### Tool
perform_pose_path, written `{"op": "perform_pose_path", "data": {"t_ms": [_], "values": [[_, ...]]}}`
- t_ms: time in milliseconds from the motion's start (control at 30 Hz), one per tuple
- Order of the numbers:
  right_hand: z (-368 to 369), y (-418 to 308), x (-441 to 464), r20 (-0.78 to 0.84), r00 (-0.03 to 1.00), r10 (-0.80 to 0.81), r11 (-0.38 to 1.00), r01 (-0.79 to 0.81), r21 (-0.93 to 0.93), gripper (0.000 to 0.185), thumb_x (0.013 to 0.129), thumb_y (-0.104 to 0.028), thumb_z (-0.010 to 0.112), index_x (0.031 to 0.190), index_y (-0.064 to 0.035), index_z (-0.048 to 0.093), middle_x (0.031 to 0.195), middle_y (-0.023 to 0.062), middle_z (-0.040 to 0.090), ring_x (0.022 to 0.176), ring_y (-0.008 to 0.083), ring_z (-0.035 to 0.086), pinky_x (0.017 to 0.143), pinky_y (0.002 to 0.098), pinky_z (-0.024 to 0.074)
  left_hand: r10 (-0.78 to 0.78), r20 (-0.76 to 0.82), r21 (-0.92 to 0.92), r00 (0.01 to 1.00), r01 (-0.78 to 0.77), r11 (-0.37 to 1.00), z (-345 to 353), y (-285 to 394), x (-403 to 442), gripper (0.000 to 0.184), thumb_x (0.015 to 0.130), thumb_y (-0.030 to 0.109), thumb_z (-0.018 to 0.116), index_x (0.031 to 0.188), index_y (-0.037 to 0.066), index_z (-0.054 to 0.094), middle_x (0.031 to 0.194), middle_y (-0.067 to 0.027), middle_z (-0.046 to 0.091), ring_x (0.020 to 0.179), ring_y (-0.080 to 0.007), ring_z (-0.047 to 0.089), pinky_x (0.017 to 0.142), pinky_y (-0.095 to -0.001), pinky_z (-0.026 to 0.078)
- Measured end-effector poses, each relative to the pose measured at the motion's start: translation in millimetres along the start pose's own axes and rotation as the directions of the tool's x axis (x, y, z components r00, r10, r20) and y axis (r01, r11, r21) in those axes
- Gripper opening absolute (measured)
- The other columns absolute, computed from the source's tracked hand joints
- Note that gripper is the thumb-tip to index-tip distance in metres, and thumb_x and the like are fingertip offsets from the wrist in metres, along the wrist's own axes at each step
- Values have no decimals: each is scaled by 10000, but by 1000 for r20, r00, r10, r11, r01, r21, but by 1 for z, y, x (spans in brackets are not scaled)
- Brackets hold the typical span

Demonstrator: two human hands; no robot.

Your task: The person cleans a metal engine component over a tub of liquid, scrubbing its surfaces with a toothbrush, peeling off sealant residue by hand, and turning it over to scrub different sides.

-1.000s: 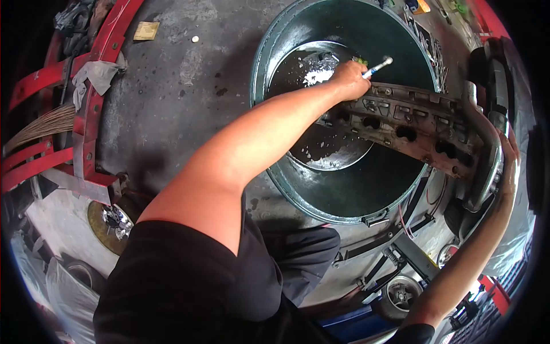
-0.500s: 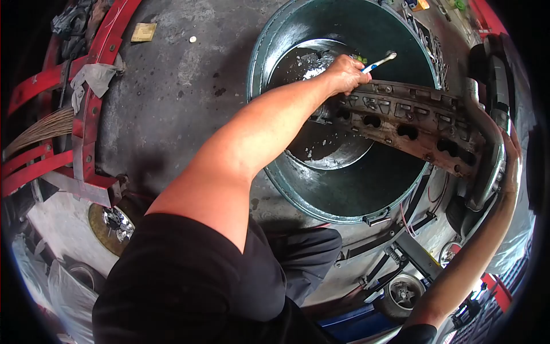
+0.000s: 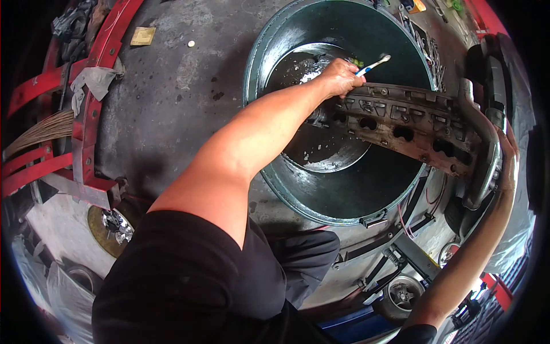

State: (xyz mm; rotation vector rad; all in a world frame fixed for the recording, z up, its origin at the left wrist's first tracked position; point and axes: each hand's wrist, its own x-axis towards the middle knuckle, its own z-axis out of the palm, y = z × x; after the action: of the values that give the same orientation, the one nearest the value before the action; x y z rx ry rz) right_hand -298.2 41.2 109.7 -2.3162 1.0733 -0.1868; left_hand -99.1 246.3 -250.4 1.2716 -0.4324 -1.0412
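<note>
My left hand (image 3: 340, 78) is closed around the blue-and-white handle of a toothbrush (image 3: 368, 67), its bristle end pointing up and to the right. Just below that hand lies a long, rusty, dirty cylinder head (image 3: 409, 123) with a row of dark openings. It reaches over a large dark green tub (image 3: 349, 200). At the far end, my right hand (image 3: 507, 157) grips its curved silver-grey edge; some of the fingers are hidden. Dark liquid with foam or bright reflections (image 3: 309, 74) shows in the bottom of the tub.
Red metal frames (image 3: 97, 114) stand at left, with a grey rag (image 3: 96, 82) and a straw broom (image 3: 43, 129). Tools (image 3: 435, 63) lie beyond the tub. A wheel (image 3: 404, 292) and a jack-like metal frame (image 3: 409, 252) are at lower right. Plastic sheeting (image 3: 69, 298) is at lower left.
My left hand and the toothbrush have shifted slightly left and down. The cylinder head has moved slightly left with my right hand still at its end.
</note>
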Motion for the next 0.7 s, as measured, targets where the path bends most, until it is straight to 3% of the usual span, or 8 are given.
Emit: {"op": "perform_pose_path", "data": {"t_ms": [33,133,200,300,433,533,633,700], "values": [[6,-6,-6,7,997,71,994,-72,86,522,900,-310,591,1362,-72,542,1166,101,659,1028,186,631,928,279,472,-7,-13,7,1000,7,1000,0,-3,3,138,830,114,726,860,-15,688,581,-21,551,442,-91,484,371,-261,394],[6,-7,-5,26,997,67,994,-69,88,522,900,-294,590,1364,-62,537,1172,103,658,1029,191,633,931,282,473,18,-70,75,997,-12,997,-10,-13,4,111,835,102,722,874,2,691,570,-16,538,444,-87,480,376,-263,397],[3,-11,-4,23,999,41,999,-41,29,526,898,-281,597,1367,-52,530,1168,104,658,1024,194,633,925,283,477,-27,-2,-11,1000,27,1000,-4,-5,1,95,847,94,703,886,9,688,576,-7,536,450,-81,480,385,-262,403],[5,-6,-6,68,994,88,976,-100,193,497,903,-269,592,1345,-48,546,1153,104,659,1005,172,632,902,273,481,1,62,-54,998,3,999,-3,-6,4,89,847,88,694,876,5,683,596,-12,548,456,-83,483,393,-257,411],[3,-5,-2,61,996,68,984,-77,158,520,900,-281,592,1362,-50,535,1163,97,652,1018,169,626,908,273,476,-25,29,-3,999,25,1000,-12,-10,6,94,847,86,692,886,1,685,603,-14,555,459,-86,487,397,-258,418],[-3,2,1,59,997,58,991,-64,119,526,897,-294,586,1362,-53,535,1184,99,647,1042,173,617,933,276,462,-29,68,-78,997,34,996,-6,-11,5,85,846,82,695,873,2,684,605,-17,560,462,-88,493,396,-260,418],[-1,0,3,71,996,61,993,-67,100,538,890,-306,586,1364,-58,535,1193,98,646,1077,180,603,956,282,447,-49,23,124,999,46,991,-16,-16,5,97,839,59,697,903,-14,692,603,-13,565,465,-82,501,402,-259,427],[1,-2,3,67,996,61,991,-69,115,536,888,-303,588,1364,-61,536,1181,97,648,1086,183,597,956,287,446,-25,17,42,1000,25,999,-9,-11,3,94,837,55,693,904,-11,694,598,-12,563,462,-80,500,402,-258,429]]}}
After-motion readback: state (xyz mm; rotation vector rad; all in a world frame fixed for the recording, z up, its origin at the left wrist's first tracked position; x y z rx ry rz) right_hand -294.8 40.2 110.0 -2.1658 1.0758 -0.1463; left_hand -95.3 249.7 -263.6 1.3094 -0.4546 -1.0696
